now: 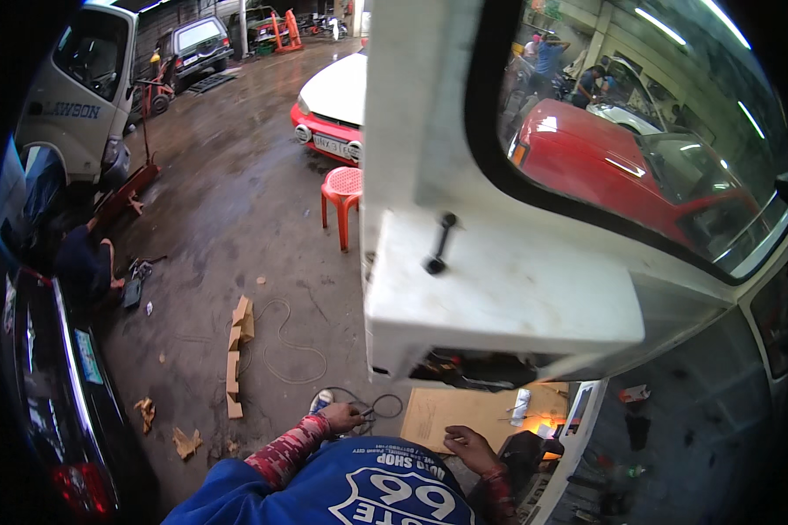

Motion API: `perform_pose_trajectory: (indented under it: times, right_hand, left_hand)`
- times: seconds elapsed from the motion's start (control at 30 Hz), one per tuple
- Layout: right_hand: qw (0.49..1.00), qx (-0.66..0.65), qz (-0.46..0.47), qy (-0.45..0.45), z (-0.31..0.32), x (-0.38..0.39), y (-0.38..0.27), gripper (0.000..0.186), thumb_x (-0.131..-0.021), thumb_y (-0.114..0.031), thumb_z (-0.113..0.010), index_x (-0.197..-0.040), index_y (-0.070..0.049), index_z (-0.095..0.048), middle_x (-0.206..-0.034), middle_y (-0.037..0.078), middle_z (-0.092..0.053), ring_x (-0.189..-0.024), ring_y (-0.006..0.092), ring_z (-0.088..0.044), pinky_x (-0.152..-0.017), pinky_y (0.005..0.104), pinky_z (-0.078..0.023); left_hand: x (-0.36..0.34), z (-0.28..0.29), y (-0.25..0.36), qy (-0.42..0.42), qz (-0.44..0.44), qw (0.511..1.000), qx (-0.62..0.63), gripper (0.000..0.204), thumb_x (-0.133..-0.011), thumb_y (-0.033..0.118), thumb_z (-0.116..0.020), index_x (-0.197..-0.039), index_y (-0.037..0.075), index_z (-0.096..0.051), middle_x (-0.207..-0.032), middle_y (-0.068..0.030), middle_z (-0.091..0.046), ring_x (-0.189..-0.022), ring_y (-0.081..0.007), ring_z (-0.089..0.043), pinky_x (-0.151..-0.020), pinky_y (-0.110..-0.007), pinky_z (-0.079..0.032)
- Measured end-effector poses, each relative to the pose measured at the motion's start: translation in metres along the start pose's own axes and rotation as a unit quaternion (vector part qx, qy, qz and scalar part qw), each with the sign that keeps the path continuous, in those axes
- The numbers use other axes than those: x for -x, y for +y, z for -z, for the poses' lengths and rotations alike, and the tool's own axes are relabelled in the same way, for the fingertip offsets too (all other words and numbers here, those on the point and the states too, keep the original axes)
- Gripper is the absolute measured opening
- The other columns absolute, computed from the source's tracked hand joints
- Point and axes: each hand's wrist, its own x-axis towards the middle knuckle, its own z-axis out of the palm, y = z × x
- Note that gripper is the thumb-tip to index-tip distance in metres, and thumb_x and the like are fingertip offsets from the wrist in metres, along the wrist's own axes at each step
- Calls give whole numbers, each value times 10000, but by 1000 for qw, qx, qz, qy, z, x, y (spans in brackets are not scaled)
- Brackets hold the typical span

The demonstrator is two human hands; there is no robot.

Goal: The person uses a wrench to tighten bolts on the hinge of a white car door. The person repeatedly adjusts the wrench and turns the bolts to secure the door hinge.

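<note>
My left hand (346, 418), below a red patterned sleeve, is closed at the end of a black cable (383, 408) that loops beside it on the floor. My right hand (473, 450) hangs over the near edge of a brown cardboard sheet (429, 418), its fingers loosely bent and apart, with nothing visible in them. Next to that hand, a bright lamp (545, 430) glows near a dark object. A small white packet (521, 405) rests on the cardboard. Ahead, a short black rod with rounded ends (442, 245) lies on a white vehicle panel (499, 293).
A red plastic stool (343, 188) stands beyond the panel. Folded cardboard (235, 359) and a thin cord (280, 341) lie on the floor. A black car (39, 376) is at left, where a person (87, 258) crouches beside tools. A white truck (74, 96) stands farther back.
</note>
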Motion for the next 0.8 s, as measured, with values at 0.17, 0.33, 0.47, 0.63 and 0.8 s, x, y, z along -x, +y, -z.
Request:
perform_pose_trajectory:
  times: [0.17,0.33,0.47,0.63,0.8]
  right_hand:
    - [1000,-1,-12,-8,-88,-78,-90,492,-897,-329,-684,-1267,-21,-582,-1178,156,-667,-1057,252,-648,-907,360,-511]
    - [996,-50,-74,20,-173,-121,-142,429,-951,-292,-621,-1242,21,-590,-1198,153,-636,-1123,228,-598,-982,334,-462]
    - [992,-122,7,23,-191,-120,-215,433,-959,-246,-602,-1309,5,-548,-1250,159,-612,-1150,220,-593,-983,335,-466]
    - [965,-69,166,192,-200,-141,-319,417,-953,-213,-607,-1296,11,-533,-1122,169,-650,-1067,239,-634,-911,326,-489]
    - [942,-192,169,216,-193,-145,-359,371,-959,-171,-607,-1275,-7,-502,-1048,138,-616,-957,220,-619,-830,316,-488]
  left_hand:
    - [-6,127,-32,-10,-89,996,-10,417,-949,406,-545,-1024,30,-709,-783,-92,-684,-683,-213,-645,-650,-362,-511]
    - [17,254,-42,-93,-33,978,182,374,-996,349,-526,-1006,14,-691,-671,2,-546,-571,-95,-482,-513,-254,-385]
    - [37,321,-18,-177,-72,952,238,404,-1027,351,-482,-1033,3,-689,-657,31,-491,-557,-74,-420,-495,-237,-330]
    - [59,352,23,-277,-142,883,351,378,-1032,351,-492,-1032,0,-634,-655,13,-475,-518,-75,-368,-469,-231,-282]
    - [84,352,66,-306,-167,837,422,358,-1022,349,-514,-990,5,-610,-648,-31,-513,-484,-93,-359,-437,-240,-268]
